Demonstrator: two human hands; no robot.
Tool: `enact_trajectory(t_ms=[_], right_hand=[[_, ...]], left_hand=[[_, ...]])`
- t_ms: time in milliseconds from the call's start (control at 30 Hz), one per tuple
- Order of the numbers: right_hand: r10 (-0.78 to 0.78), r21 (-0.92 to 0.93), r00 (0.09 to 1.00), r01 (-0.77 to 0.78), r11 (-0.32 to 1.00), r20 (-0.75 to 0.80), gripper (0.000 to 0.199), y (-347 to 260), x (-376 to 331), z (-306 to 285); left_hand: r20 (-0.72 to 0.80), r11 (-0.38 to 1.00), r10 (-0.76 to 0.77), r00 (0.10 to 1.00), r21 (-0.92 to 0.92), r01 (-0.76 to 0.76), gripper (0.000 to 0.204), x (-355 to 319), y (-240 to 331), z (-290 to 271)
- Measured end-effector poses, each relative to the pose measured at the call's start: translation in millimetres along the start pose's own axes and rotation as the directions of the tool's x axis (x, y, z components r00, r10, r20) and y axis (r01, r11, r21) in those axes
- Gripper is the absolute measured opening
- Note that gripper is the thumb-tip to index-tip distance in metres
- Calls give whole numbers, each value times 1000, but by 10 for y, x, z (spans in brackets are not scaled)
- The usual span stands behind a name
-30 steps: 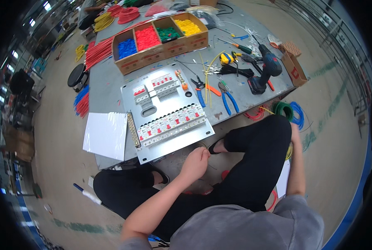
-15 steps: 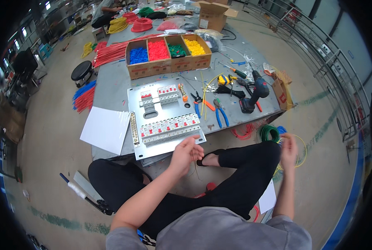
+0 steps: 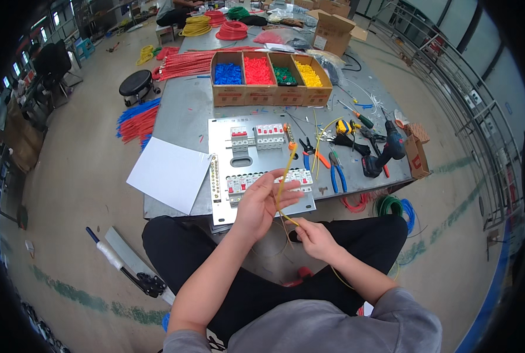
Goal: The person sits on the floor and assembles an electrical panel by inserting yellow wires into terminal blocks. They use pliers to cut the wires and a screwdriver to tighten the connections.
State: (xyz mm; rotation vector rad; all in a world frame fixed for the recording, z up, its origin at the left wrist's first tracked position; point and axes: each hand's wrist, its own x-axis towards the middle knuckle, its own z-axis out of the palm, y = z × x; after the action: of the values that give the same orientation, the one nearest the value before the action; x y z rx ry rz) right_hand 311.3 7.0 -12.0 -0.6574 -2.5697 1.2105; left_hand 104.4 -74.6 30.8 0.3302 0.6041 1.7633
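Observation:
My left hand [image 3: 262,203] is raised over the front edge of a grey mounting plate [image 3: 222,165] and pinches a thin yellow wire [image 3: 283,176] that runs upward from my fingers. Just below and to the right, my right hand [image 3: 315,237] grips the lower stretch of the same wire above my lap. The plate carries rows of white circuit breakers with red switches [image 3: 268,134] and lies on a low grey metal table [image 3: 186,112].
A white paper sheet [image 3: 168,173] overhangs the table's left front. Blue-handled pliers [image 3: 336,170], a cordless drill [image 3: 386,150] and screwdrivers lie to the right. A cardboard tray [image 3: 271,95] of blue, red, green and yellow parts stands behind. Wire coils [image 3: 392,206] lie on the floor.
My right hand has swung in from the floor at my right side with the yellow wire to meet the left hand in front of me. The left hand has taken hold of the wire.

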Motion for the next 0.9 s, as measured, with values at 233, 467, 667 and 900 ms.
enact_trajectory(t_ms=[233, 467, 667, 900], right_hand=[[97, 171, 987, -118, 978, 127, 31, 98, -268, 465], [172, 154, 927, -234, 960, 334, 35, -82, -540, 583], [165, 152, 920, -231, 961, 357, 34, -91, -660, 526], [194, 313, 917, -309, 898, 347, 37, -52, -826, 690]], left_hand=[[176, 990, -12, 984, 137, -13, 41, -210, 160, -51], [52, 989, -148, 988, 17, 147, 37, -308, 491, 9], [21, 970, -214, 977, -111, 215, 42, -283, 478, -83], [-19, 953, -270, 963, -151, 264, 49, -225, 486, -90]])
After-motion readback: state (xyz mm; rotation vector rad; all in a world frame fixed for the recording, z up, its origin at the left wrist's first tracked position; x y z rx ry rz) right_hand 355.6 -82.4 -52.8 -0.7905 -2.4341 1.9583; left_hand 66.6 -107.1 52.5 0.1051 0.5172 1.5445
